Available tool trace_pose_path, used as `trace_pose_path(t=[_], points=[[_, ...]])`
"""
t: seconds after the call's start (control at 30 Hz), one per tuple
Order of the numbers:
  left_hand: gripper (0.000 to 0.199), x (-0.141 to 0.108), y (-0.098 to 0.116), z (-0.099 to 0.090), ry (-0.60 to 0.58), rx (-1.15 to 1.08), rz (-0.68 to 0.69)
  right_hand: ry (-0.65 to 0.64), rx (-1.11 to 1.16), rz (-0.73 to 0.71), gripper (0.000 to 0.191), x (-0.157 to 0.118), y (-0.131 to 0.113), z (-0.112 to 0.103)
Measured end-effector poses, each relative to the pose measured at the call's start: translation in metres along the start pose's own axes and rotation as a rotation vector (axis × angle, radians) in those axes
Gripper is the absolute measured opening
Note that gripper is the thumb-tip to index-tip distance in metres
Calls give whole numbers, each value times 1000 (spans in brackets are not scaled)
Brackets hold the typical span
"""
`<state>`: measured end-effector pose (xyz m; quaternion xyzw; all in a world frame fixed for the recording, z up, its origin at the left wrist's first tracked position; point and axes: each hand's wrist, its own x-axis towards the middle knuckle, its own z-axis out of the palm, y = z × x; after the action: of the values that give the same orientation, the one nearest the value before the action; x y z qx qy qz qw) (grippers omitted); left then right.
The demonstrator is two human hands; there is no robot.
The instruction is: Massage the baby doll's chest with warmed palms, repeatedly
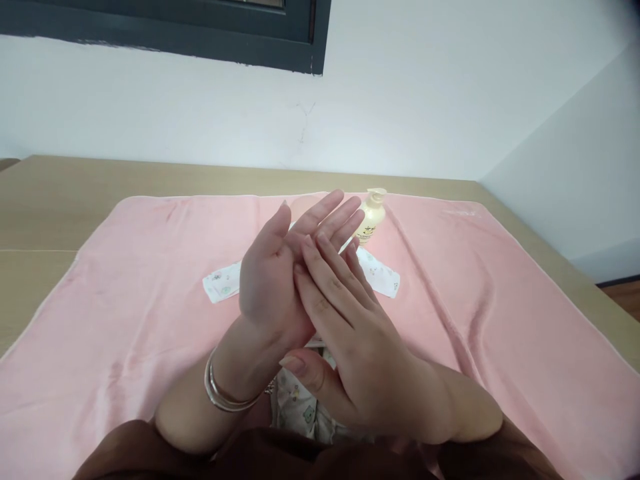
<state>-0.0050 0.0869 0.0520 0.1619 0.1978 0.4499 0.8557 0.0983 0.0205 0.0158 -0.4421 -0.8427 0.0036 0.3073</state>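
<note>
My left hand (280, 273) is held palm up with its fingers stretched out, and silver bangles (215, 387) circle its wrist. Across its palm lie the straight fingers of my right hand (355, 333), palm down, thumb apart. Nothing can be seen gripped in either hand. Just beyond my fingertips stands a pale yellow pump bottle (372, 217), its lower part hidden. Behind and below my hands is a white printed baby garment (377, 272), its sleeves spread to both sides and its middle covered from view. A rounded, skin-coloured shape (304, 203) shows partly above my left fingers.
A pink blanket (165, 280) with a few creases covers much of the wooden table (75, 183). Patterned cloth (295, 403) shows beneath my wrists, near my dark brown sleeves. At the back rises a white wall (225, 113) with a dark window frame (175, 30).
</note>
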Motion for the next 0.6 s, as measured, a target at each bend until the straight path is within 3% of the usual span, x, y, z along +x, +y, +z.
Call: trace_pose_path(t=[0.3, 0.6], points=[[49, -3, -4, 2, 57, 46, 103, -24, -17, 6, 68, 0, -2, 1], [48, -8, -10, 6, 58, -77, 139, -41, 4, 14, 75, -1, -4, 3]])
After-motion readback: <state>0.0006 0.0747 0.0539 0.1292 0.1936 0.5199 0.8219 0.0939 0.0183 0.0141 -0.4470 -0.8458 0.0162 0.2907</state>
